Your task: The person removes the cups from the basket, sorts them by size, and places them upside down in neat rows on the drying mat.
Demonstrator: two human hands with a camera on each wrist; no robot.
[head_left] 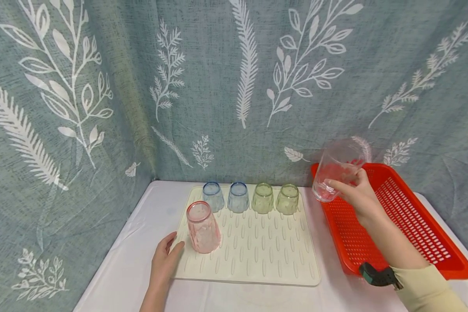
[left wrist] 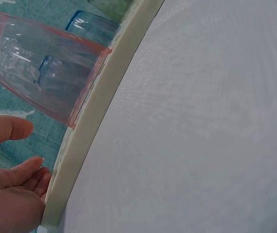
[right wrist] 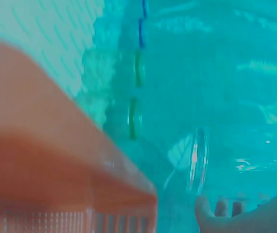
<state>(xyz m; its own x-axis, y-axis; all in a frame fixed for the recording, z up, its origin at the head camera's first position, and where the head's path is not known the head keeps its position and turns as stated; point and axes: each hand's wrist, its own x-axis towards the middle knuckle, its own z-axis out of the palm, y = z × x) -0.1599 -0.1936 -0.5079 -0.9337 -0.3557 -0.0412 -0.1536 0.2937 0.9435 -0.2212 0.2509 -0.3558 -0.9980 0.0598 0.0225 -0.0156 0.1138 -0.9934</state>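
Note:
My right hand (head_left: 360,195) grips a clear drinking glass (head_left: 327,167), holding it tilted above the back left part of a red basket (head_left: 341,260). In the right wrist view, fingers (right wrist: 203,211) lie along the side of the glass. Over at the left edge of a cream draining tray (head_left: 257,271), my left hand (head_left: 164,258) has its fingers loosely bent and holds nothing. Just beside it stands a pink glass (head_left: 204,234), upside down on the tray; a small gap separates the two in the left wrist view.
Along the tray's back edge stand two blue glasses (head_left: 213,199) and two green glasses (head_left: 263,200), all upside down. The basket sits to the right of the tray on a white tabletop (head_left: 128,255). A leaf-patterned teal curtain (head_left: 210,86) hangs behind.

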